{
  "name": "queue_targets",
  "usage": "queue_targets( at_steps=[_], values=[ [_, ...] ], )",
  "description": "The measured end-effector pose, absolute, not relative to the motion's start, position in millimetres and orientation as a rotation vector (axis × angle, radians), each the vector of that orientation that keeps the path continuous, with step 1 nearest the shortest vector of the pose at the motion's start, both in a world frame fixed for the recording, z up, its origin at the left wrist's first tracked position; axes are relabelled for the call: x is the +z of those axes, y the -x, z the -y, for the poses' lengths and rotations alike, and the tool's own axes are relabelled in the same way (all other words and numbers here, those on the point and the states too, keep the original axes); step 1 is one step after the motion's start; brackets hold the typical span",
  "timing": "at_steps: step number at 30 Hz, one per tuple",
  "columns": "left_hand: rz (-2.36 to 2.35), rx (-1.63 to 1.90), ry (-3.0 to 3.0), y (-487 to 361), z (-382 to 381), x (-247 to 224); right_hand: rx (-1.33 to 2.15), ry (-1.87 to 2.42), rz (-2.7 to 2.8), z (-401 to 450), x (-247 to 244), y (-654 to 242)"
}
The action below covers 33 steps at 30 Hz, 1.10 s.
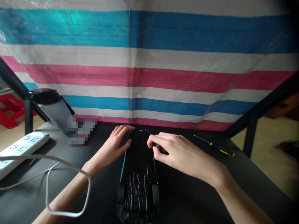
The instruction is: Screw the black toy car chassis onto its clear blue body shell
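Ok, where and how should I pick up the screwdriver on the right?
I'd take the screwdriver by its thicker handle, coming from above and the right: it lies flat on the table, handle end towards the right edge, thin shaft pointing away and left.

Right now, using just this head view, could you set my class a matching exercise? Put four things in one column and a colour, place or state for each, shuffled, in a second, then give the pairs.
Things
1. Car
2. Screwdriver
3. Power strip
4. Right hand

Descriptions
A. White, with rows of sockets, at the left
B. Closed on a small dark part
C. Underside up, in the middle
D. Black and yellow handle, lying at the right

Pairs: 1-C, 2-D, 3-A, 4-B
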State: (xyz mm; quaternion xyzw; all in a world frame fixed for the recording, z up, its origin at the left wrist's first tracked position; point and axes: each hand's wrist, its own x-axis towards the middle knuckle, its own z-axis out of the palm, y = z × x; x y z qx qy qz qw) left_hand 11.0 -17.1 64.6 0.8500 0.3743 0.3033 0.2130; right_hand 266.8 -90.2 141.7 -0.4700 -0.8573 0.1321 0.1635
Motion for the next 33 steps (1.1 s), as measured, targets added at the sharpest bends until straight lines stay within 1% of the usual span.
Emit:
queue_targets(
  at_steps=[4,7,11,16,23,29,33],
  values=[
    [-0.819,0.485,-2.521,-36.6,27.0,96.2,0.320,1.430,2.432,90.2,138.9,-270.4],
    [-0.704,0.155,-2.556,-53.6,27.1,104.9,0.263,1.499,2.448,89.6,136.6,-270.6],
    [-0.743,-0.028,-2.603,-67.3,18.9,105.5,0.316,1.404,2.433,91.1,138.9,-267.5],
    [-0.765,-0.125,-2.643,-70.4,15.1,106.3,0.316,1.391,2.452,91.8,138.8,-267.8],
    [-0.698,-0.062,-2.649,-66.6,16.1,103.0,0.426,1.224,2.451,87.2,138.4,-271.9],
    [-0.582,-0.002,-2.576,-63.9,9.3,97.3,0.320,1.290,2.411,85.0,133.7,-265.9],
    [-0.641,0.014,-2.559,-62.7,8.4,94.9,0.335,1.361,2.434,85.8,132.4,-266.6]
  ],
)
